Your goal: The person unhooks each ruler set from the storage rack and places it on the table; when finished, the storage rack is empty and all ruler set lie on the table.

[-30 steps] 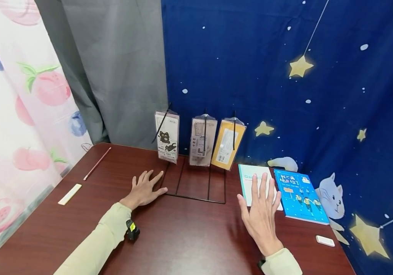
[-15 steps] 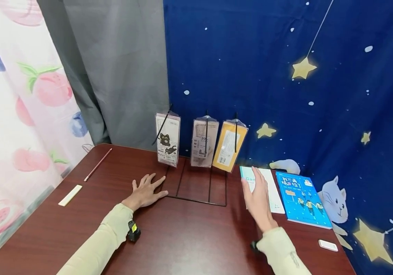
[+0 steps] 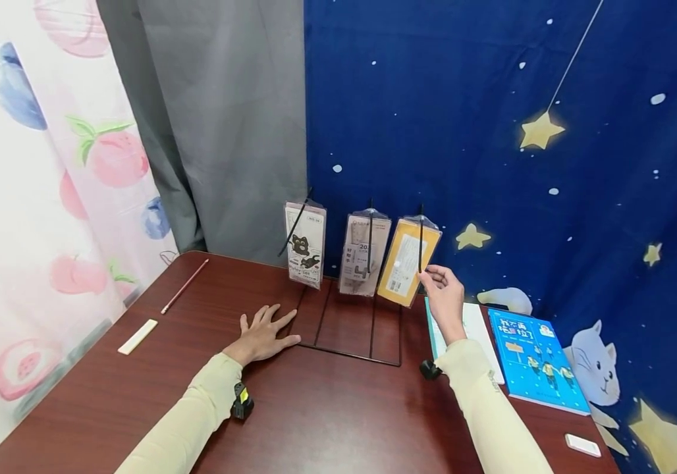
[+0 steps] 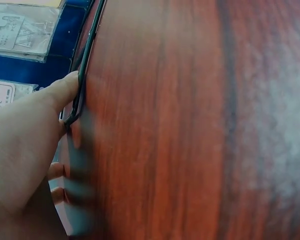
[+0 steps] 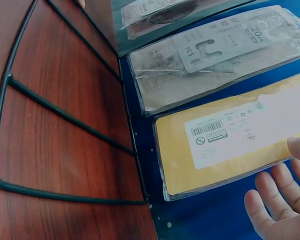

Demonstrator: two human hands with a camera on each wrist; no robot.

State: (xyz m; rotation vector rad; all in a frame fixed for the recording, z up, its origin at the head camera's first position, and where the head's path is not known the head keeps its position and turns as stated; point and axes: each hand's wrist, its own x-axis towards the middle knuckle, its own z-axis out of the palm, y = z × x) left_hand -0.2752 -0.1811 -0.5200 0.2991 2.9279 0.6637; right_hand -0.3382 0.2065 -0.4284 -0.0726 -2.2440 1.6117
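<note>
A black wire rack (image 3: 350, 332) stands on the dark wooden table (image 3: 326, 415). Three packets hang from its hooks: a cat-print one (image 3: 305, 245), a grey one (image 3: 365, 255) and a yellow one (image 3: 407, 262). My right hand (image 3: 433, 280) is raised at the yellow packet's right edge, its fingers (image 5: 270, 205) loosely spread, a fingertip at the packet (image 5: 225, 145); no grip shows. My left hand (image 3: 264, 326) lies flat on the table, left of the rack's base. In the left wrist view its thumb (image 4: 60, 92) touches the base wire (image 4: 84, 70).
A white-and-teal book (image 3: 473, 329) and a blue book (image 3: 537, 359) lie right of the rack. A white eraser (image 3: 583, 445) sits near the right front edge. A pink pencil (image 3: 184, 285) and a white strip (image 3: 137, 336) lie at the left. Curtains hang behind.
My right hand rose from above the books and moved left and back to the yellow packet's edge. The left hand stayed flat on the table.
</note>
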